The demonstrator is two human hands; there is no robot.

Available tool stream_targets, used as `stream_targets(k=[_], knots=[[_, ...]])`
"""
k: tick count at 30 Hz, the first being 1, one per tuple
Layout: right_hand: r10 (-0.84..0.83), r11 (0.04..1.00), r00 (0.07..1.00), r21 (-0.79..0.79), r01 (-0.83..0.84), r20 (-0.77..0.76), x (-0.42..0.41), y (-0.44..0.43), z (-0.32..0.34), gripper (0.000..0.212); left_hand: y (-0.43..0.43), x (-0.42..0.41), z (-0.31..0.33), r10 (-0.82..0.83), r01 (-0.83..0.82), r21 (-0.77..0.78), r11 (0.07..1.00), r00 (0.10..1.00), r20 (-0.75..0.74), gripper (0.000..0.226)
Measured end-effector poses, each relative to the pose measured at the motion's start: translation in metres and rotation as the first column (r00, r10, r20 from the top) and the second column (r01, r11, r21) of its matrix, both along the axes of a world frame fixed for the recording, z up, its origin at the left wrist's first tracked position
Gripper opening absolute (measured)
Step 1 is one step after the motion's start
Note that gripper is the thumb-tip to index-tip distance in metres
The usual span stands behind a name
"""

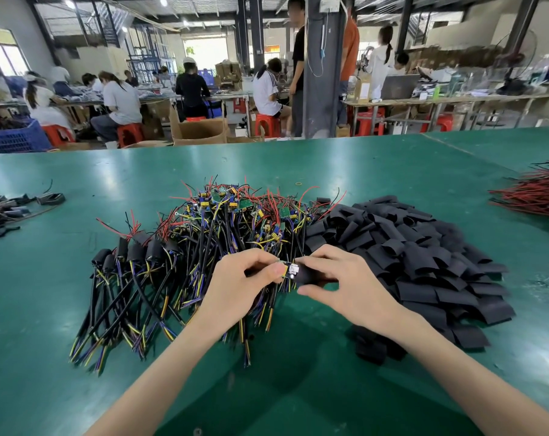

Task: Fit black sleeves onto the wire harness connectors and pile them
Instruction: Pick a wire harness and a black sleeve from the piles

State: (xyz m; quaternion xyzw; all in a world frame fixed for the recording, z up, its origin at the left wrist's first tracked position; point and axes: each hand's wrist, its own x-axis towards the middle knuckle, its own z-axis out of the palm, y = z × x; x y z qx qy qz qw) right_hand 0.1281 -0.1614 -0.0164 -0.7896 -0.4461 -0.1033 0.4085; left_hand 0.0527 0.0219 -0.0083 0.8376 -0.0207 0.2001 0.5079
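Note:
My left hand [245, 280] pinches a wire harness connector [288, 269], a small green board with a white part at its tip. My right hand [339, 283] holds a black sleeve [311, 275] whose mouth meets the connector's tip. Behind the hands lies a big tangle of bare harnesses [235, 215] with red, black, yellow and blue wires. Left of it lies a pile of harnesses fitted with sleeves [134, 256]. To the right is a heap of loose black sleeves [408, 256].
The green table [298, 372] stretches wide around me. A small clump of black parts and wires [12, 209] lies at the far left, and a bundle of red wires [534, 193] at the far right. Several people sit and stand at benches beyond the table.

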Motion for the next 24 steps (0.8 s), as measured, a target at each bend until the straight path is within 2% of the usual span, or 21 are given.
stream_targets(k=[9,18,20,24], knots=[[-0.019,1.0,0.999,0.002,0.019,0.028,-0.001,0.0008,-0.0026,0.035,0.0007,-0.0003,0.0005,0.007,-0.008,-0.024,1.0,0.998,-0.058,0.009],[0.004,0.999,0.999,0.051,-0.002,-0.042,-0.0029,-0.0011,0.003,0.035,0.0008,-0.0011,0.0014,-0.011,0.009,-0.022,1.0,0.996,-0.087,0.01],[0.006,0.999,1.0,0.038,-0.006,-0.016,-0.0035,-0.0008,0.0021,0.035,0.0004,-0.0011,0.0019,-0.005,0.004,-0.009,1.0,0.996,-0.087,0.01],[-0.01,0.999,0.99,-0.031,0.014,0.142,-0.006,0.0005,-0.0016,0.037,-0.0009,-0.001,0.0014,0.026,-0.025,0.016,1.0,0.996,-0.086,0.01]])
